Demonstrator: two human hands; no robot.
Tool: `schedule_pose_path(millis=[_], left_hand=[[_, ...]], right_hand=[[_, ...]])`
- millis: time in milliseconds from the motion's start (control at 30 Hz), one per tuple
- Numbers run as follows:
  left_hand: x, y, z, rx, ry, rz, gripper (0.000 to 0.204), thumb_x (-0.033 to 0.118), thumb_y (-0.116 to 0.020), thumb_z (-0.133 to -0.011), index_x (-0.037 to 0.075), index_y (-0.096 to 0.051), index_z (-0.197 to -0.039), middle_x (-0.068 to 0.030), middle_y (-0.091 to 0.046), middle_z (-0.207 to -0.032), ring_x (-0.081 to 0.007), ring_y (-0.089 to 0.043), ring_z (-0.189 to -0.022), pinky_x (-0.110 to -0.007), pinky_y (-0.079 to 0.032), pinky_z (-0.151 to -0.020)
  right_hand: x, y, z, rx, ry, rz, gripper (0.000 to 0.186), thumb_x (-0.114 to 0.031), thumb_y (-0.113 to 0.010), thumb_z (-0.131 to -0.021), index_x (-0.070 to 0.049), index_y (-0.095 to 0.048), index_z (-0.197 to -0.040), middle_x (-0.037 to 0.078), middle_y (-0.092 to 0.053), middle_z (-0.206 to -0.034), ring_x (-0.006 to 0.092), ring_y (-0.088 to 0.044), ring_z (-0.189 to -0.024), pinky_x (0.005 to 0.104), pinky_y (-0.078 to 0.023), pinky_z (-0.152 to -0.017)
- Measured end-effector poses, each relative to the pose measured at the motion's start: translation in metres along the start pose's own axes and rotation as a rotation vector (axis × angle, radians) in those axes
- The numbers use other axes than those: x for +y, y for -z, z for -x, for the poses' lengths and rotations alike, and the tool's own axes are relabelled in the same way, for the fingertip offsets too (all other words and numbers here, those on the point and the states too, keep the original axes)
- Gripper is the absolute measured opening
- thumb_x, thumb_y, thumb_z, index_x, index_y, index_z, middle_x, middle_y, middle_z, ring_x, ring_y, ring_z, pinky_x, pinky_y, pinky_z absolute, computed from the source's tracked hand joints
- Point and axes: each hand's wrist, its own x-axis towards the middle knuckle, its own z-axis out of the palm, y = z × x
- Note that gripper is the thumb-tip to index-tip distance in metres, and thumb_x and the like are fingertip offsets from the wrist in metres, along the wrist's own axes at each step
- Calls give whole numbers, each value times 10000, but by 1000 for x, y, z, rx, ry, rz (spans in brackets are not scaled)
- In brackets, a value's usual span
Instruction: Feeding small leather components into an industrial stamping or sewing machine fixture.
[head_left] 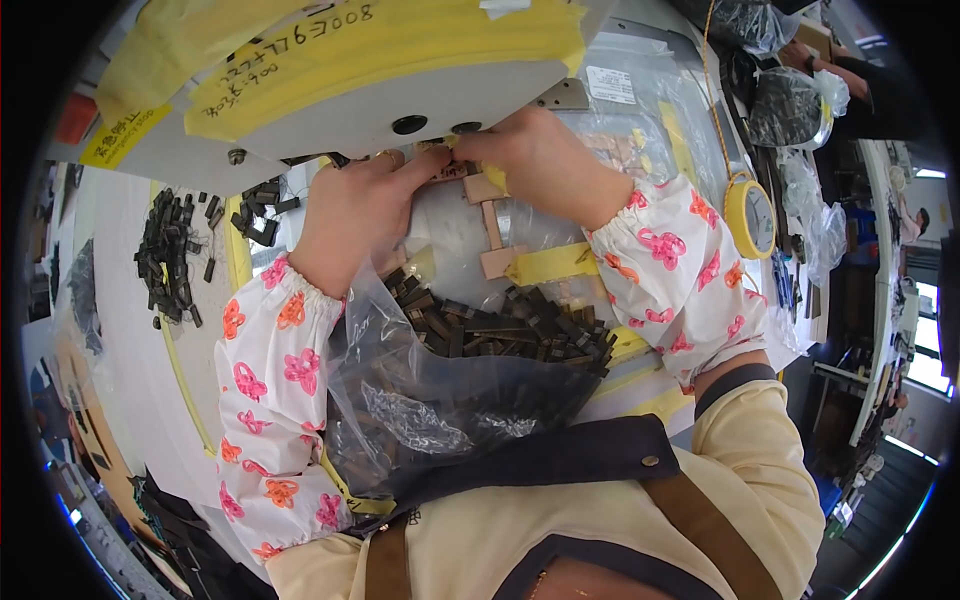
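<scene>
Hands meet at the upper middle of the frame: the left hand (352, 215) has its fingers closed narrow around a small tan wooden piece (452, 170), and the right hand (535, 160) pinches the same spot from the other side, both pressed under the edge of a white panel wrapped in yellow tape (400, 45). Just below them, more tan blocks (492, 225) are fixed in a column on a rounded grey form, with a strip of yellow tape (550, 265) beside the lowest. A clear plastic bag of dark small strips (500, 330) lies open toward the lower middle, and loose dark strips (172, 255) sit on the worktop (125, 330) at the left. The step looks like seating a piece; the next move would call for steady pressure and careful alignment with the column.
</scene>
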Motion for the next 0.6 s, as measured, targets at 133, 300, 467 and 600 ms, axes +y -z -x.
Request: schedule_pose_path(millis=[133, 300, 467, 600], left_hand=[[-2, 1, 8, 46, 8, 19, 355, 8, -520, -745, 177, -616, -1042, -69, -580, -713, -281, -586, -646, -367, -468, -563], [-9, -1, 7, 90, 52, 83, 354, 7, -507, -763, 187, -620, -1046, -74, -631, -800, -270, -604, -656, -357, -480, -556], [-15, 0, 7, 45, 36, 54, 356, 12, -507, -771, 195, -622, -1054, -74, -636, -808, -263, -612, -640, -354, -495, -556], [-12, 2, 6, 27, 40, 73, 374, 6, -503, -768, 205, -622, -1061, -74, -629, -791, -266, -612, -637, -356, -502, -563]], right_hand=[[-3, 4, -1, -74, 63, 151, 158, -63, -588, -654, -89, -665, -789, 40, -625, -835, 221, -586, -827, 335, -471, -702], [3, 2, 0, -41, 84, 175, 156, -80, -587, -667, -121, -679, -786, -6, -632, -870, 176, -574, -849, 312, -426, -750], [4, 1, -2, -51, 76, 246, 170, -100, -589, -687, -161, -693, -807, -28, -632, -894, 152, -564, -866, 306, -403, -771], [6, 3, -1, -55, 88, 265, 179, -107, -589, -691, -174, -696, -817, -34, -630, -896, 143, -559, -869, 302, -385, -779]])
